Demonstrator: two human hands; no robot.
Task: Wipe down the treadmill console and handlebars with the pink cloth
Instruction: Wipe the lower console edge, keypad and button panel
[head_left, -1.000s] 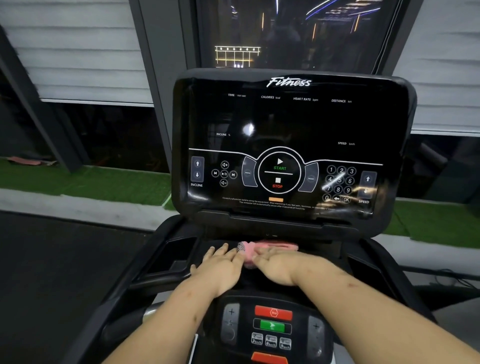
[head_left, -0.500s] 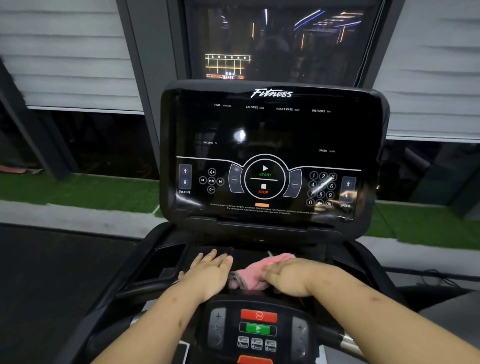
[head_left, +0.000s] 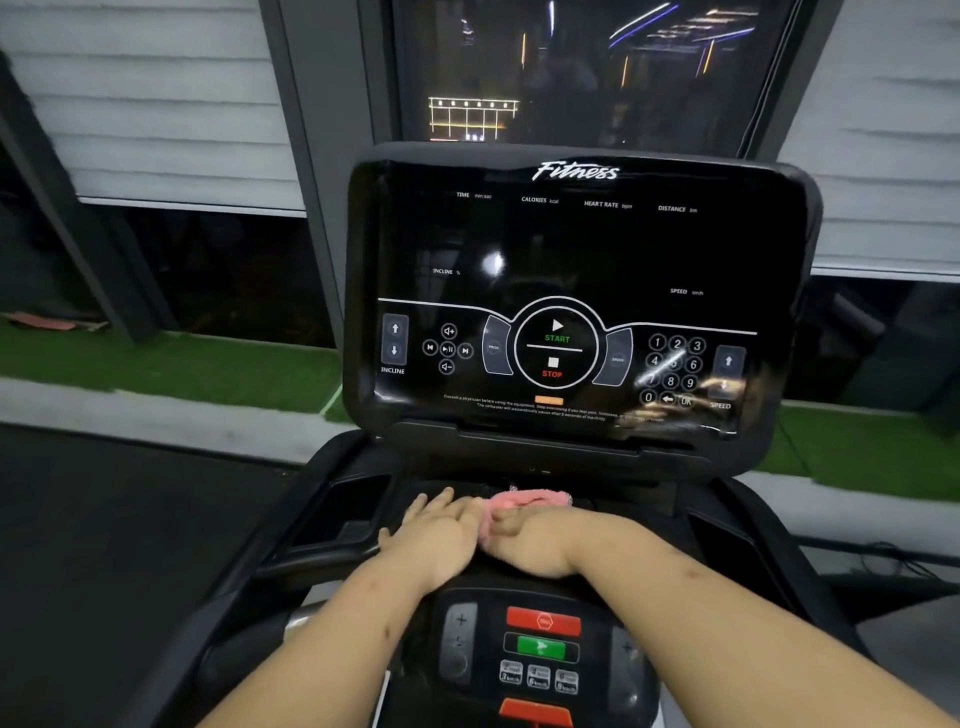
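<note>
Two bare hands meet on the black ledge (head_left: 623, 508) under the treadmill console (head_left: 571, 249). The left hand (head_left: 441, 538) lies flat, fingers spread, touching the pink cloth (head_left: 524, 500); the right hand (head_left: 530, 545) covers it, fingers apparently curled into the fabric.

Your cloth (head_left: 519, 501) showed pink against the glossy black console (head_left: 571, 249). White lettering (head_left: 575, 171) ran across it. START (head_left: 557, 339) glowed green, STOP (head_left: 551, 374) red, with a small orange bar (head_left: 549, 400) beneath. On the black panel (head_left: 483, 603) you had a red button (head_left: 543, 621) over a green button (head_left: 540, 647). Beyond, the turf (head_left: 156, 364) lay green under pale grey ribbed shutters (head_left: 156, 104).
</note>
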